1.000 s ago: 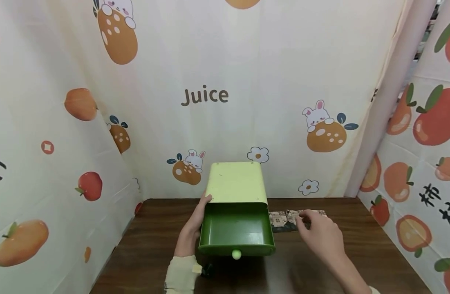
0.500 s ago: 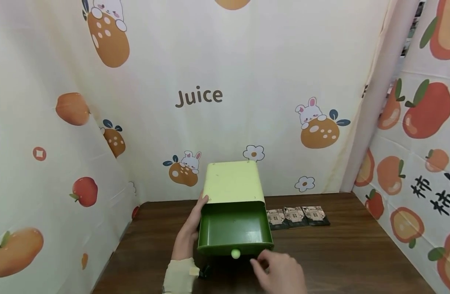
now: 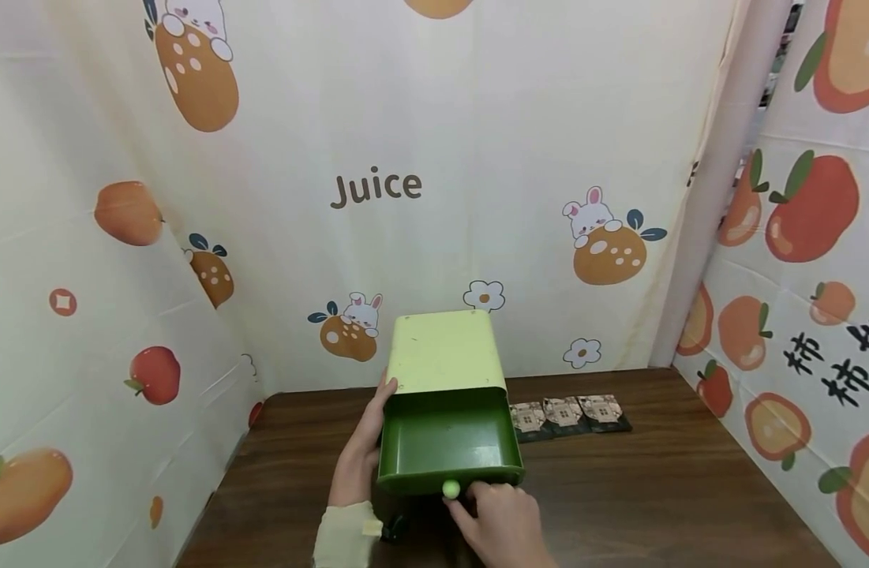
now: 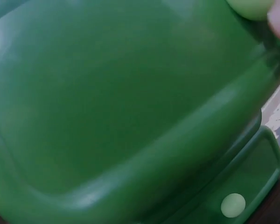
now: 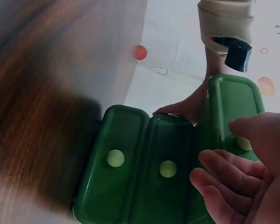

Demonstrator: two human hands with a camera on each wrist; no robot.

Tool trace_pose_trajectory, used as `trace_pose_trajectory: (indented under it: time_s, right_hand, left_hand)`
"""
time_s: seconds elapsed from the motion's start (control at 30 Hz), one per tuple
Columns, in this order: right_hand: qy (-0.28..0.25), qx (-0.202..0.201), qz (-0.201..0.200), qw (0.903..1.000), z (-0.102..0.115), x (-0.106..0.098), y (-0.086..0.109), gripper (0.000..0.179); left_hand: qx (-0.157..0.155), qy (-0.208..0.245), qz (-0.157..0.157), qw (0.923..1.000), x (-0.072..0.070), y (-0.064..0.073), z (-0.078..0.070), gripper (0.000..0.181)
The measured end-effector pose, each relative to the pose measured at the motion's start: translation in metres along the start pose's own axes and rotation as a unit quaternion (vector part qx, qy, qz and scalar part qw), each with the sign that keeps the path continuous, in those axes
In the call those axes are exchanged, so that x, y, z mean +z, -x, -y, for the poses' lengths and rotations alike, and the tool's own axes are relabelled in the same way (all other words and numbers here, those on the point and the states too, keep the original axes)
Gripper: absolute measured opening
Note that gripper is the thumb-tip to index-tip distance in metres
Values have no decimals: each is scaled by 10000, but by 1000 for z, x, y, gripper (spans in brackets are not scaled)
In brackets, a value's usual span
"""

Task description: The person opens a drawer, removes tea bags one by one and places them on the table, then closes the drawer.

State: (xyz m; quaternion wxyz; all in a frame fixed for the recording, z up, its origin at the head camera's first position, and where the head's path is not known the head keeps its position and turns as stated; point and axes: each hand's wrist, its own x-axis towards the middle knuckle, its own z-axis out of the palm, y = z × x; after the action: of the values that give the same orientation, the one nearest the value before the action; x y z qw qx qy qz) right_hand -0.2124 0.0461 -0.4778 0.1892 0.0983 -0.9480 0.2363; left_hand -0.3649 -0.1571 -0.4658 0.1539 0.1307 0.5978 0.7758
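A small drawer cabinet (image 3: 444, 351) with a pale yellow-green shell stands on the table, its green top drawer (image 3: 448, 442) pulled out and bare inside. My left hand (image 3: 359, 457) rests against the cabinet's left side, one fingertip at the shell's upper front edge; its other fingers are mostly hidden. At the drawer's front, my right hand (image 3: 505, 521) pinches the round pale green knob (image 3: 451, 489) between thumb and finger. In the right wrist view, its other fingers (image 5: 224, 172) curve loosely below the knob. Two lower drawers, one with a knob (image 5: 115, 158), are pushed in.
Three square printed packets (image 3: 565, 416) lie in a row behind and right of the cabinet. The dark wooden table (image 3: 654, 489) is bounded by fruit-printed curtains (image 3: 519, 158) at the back and sides. A small black device is strapped at my left wrist.
My right hand has left the packets, moved left and toward me, and come to the drawer knob. The left hand has stayed on the cabinet. The head view has shifted slightly right.
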Motion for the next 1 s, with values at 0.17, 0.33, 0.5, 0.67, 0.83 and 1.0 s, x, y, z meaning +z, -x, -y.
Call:
trace_pose_trajectory:
  time_s: [0.17, 0.33, 0.5, 0.67, 0.83, 1.0]
  right_hand:
    - [140, -256, -813, 9963, 4, 3, -5, 47]
    - [179, -469, -1202, 9915, 7, 5, -12, 42]
    - [370, -598, -1281, 9893, 9, 7, -23, 41]
    - [566, -632, -1309, 9878, 7, 10, -36, 42]
    - [587, -572, -1171, 9897, 5, 12, -50, 41]
    - [657, -549, -1165, 9895, 1, 16, -65, 44]
  left_hand:
    - [228, 55, 120, 9997, 0, -1, -1, 65]
    - [306, 182, 185, 9992, 0, -1, -2, 64]
    - [193, 109, 60, 9997, 1, 0, -1, 63]
    - [123, -94, -102, 9998, 1, 2, 0, 64]
    - [56, 36, -155, 9999, 1, 4, 0, 67]
    - [113, 324, -72, 9994, 0, 3, -1, 64]
